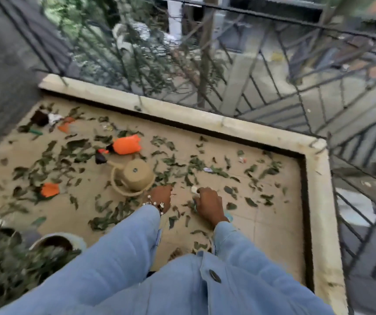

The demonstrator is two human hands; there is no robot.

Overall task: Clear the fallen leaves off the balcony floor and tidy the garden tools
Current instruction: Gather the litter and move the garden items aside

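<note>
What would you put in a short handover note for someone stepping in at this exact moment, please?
Left hand: down at the floor beside the overturned beige pot; whether it holds anything cannot be told.
Right hand: fingers curled at the floor among the leaves; the grasp is too blurred to read.
Things: leaves lie scattered over most of the floor. An orange bottle lies on its side behind the pot; a small orange item lies to the left; more bits sit in the far left corner.
Done: little visible so far.
Left: gather the leaves, right the pot, collect the scattered items.
</note>
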